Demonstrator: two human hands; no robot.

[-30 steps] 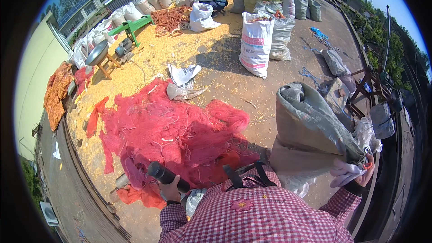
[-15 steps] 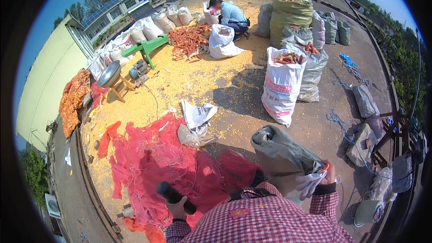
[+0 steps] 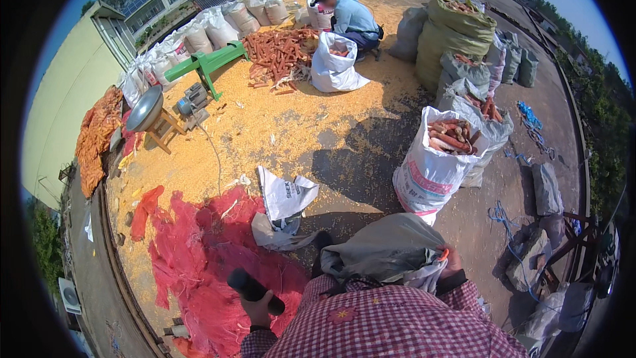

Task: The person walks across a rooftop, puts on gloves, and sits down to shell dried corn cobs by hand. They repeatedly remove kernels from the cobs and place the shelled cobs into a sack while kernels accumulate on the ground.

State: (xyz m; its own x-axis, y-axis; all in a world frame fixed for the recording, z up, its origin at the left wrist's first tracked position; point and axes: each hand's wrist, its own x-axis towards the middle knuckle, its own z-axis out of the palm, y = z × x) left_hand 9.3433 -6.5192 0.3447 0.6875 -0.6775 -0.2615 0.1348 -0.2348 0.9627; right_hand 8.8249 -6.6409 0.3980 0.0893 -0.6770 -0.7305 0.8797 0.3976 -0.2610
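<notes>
My left hand (image 3: pixel 257 307) is closed around a dark cylinder, seemingly a bottle or flask (image 3: pixel 248 284), above the red mesh netting (image 3: pixel 205 265). At my right side, my right hand (image 3: pixel 453 262) grips a grey-green woven sack (image 3: pixel 387 244) together with a pale glove with an orange cuff (image 3: pixel 429 274). The sack hangs slack in front of my body. Just beyond it stands a white sack (image 3: pixel 424 179) filled with bare corn cobs (image 3: pixel 452 138).
Loose corn kernels (image 3: pixel 265 132) cover much of the ground. A person (image 3: pixel 355 18) crouches by a white sack (image 3: pixel 331 69) and a cob heap (image 3: pixel 278 53). A green machine (image 3: pixel 207 65), a motor (image 3: pixel 193 99) and a metal bowl on a wooden stand (image 3: pixel 146 109) are at the left.
The view has moved nearer the white cob sack. My right hand has drawn the grey-green sack in closer to my body. The dark cylinder stays in my left hand.
</notes>
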